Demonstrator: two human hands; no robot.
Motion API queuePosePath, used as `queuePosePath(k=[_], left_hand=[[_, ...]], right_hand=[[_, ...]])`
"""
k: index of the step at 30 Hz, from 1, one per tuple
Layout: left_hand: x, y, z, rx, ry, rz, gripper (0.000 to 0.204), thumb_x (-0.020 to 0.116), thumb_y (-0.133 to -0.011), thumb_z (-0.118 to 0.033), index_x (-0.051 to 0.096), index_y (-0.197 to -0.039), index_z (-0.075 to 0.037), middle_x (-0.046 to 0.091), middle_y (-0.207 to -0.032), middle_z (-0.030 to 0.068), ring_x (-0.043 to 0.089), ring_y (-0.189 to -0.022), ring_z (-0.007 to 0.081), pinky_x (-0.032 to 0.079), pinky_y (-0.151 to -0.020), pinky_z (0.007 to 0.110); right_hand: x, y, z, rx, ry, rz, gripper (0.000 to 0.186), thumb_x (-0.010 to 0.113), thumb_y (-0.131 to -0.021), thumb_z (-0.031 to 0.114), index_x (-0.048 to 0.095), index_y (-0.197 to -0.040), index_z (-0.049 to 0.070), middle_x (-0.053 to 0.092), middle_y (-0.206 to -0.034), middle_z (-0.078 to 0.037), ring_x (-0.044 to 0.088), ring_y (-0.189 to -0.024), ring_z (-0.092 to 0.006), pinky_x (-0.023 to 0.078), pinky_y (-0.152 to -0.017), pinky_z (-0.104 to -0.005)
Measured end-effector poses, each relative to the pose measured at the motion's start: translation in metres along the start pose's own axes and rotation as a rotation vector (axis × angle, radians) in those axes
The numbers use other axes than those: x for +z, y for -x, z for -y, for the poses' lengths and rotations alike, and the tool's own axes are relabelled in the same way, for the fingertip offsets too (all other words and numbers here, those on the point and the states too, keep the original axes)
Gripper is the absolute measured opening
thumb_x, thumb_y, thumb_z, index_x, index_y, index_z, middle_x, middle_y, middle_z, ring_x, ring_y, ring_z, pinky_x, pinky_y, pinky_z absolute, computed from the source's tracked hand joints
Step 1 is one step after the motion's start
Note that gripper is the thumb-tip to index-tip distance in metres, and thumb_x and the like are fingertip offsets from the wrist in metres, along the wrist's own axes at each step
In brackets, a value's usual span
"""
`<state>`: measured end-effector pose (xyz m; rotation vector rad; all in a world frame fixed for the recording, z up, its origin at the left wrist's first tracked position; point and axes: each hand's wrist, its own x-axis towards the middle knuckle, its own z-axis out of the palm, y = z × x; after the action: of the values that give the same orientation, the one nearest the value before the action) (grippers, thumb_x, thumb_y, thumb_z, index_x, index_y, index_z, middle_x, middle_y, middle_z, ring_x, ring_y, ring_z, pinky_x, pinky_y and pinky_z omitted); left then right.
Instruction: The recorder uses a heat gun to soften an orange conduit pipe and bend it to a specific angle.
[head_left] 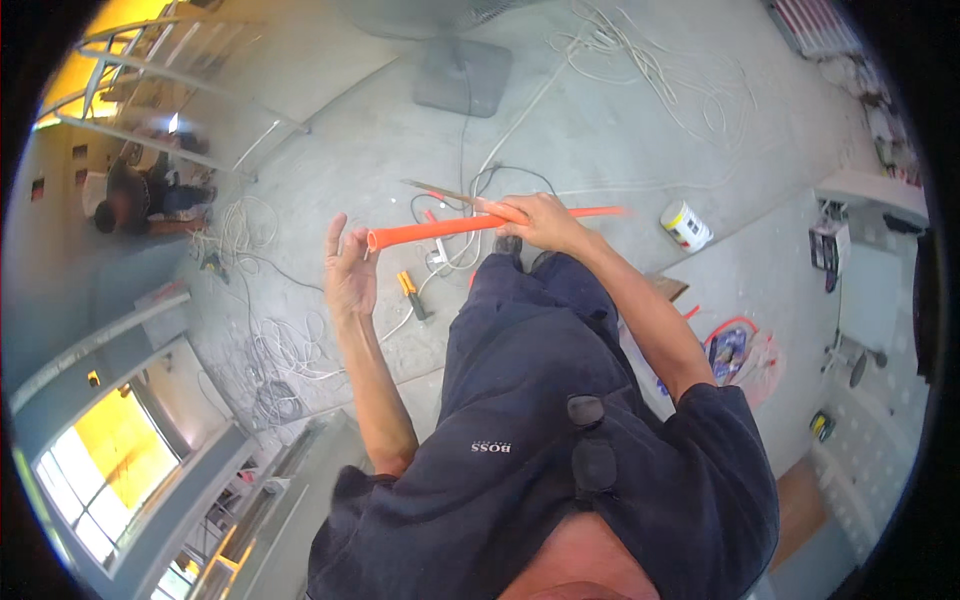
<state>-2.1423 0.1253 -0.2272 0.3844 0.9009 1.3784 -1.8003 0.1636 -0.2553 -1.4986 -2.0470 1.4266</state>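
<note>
An orange plastic pipe (425, 230) with a flared, hollow end at its left lies across in front of me, over the floor. My right hand (545, 222) is closed around its middle. The same hand also grips an orange-handled tool with a narrow, tapering blade (438, 189) that points left above the pipe; whether it is a saw or a knife I cannot tell. Beside the flared end is my left hand (352, 275), its fingers apart and raised. Whether its fingertips touch the pipe's rim is too blurred to tell.
On the floor lie a yellow-and-black hand tool (411, 295), a white bucket (687, 227) on its side, and loose cables (625, 50). A ladder (150, 65) stands far left near a crouching person (150, 190). Plastic bags (745, 355) sit at right.
</note>
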Motion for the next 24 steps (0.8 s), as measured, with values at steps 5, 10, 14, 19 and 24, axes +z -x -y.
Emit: queuePosePath(k=[5,10,14,19,24], left_hand=[[0.032,-0.005,-0.006,0.213,-0.701,-0.181,0.043,0.066,-0.101,-0.013,0.054,-0.14,-0.001,0.072,-0.101,0.0093,0.07,-0.098,0.0185,0.049,-0.099,0.038],[0.069,0.006,0.028,0.319,-0.794,-0.308,0.037,0.056,-0.106,-0.015,0.056,-0.139,0.002,0.067,-0.119,0.015,0.071,-0.096,0.0188,0.049,-0.097,0.036],[0.075,0.035,0.093,0.128,-0.896,-0.585,0.035,0.046,-0.108,-0.015,0.058,-0.136,0.002,0.069,-0.12,0.0175,0.072,-0.093,0.0219,0.051,-0.091,0.035],[0.114,0.116,0.259,0.0,-0.678,-0.932,0.034,0.06,-0.102,-0.008,0.059,-0.136,0.0,0.072,-0.119,0.0137,0.067,-0.106,0.0175,0.05,-0.097,0.034],[0.241,0.075,0.287,0.042,-0.431,-1.028,0.043,0.068,-0.097,-0.005,0.057,-0.139,-0.001,0.07,-0.123,0.0134,0.064,-0.115,0.0192,0.048,-0.103,0.034]], right_hand=[[-0.039,-0.063,0.009,-0.219,-0.051,-0.009,0.04,0.08,-0.086,0.035,0.073,-0.119,0.016,0.075,-0.094,-0.012,0.07,-0.087,-0.0334,0.052,-0.078,-0.0431],[-0.071,-0.102,0.019,-0.32,-0.107,0.191,0.042,0.079,-0.089,0.024,0.069,-0.127,0.009,0.075,-0.108,-0.012,0.071,-0.094,-0.0236,0.052,-0.085,-0.0339],[-0.1,-0.136,-0.011,-0.364,-0.052,0.4,0.041,0.079,-0.09,0.022,0.069,-0.126,0.006,0.076,-0.105,-0.01,0.07,-0.093,-0.0181,0.052,-0.084,-0.0332],[-0.129,-0.146,-0.055,-0.394,-0.127,0.55,0.038,0.079,-0.089,0.031,0.07,-0.117,0.007,0.072,-0.088,-0.01,0.066,-0.08,-0.0207,0.051,-0.077,-0.0345],[-0.164,-0.165,-0.099,-0.297,-0.213,0.675,0.037,0.079,-0.09,0.03,0.07,-0.117,0.007,0.073,-0.092,-0.007,0.065,-0.084,-0.0174,0.051,-0.08,-0.0337]])
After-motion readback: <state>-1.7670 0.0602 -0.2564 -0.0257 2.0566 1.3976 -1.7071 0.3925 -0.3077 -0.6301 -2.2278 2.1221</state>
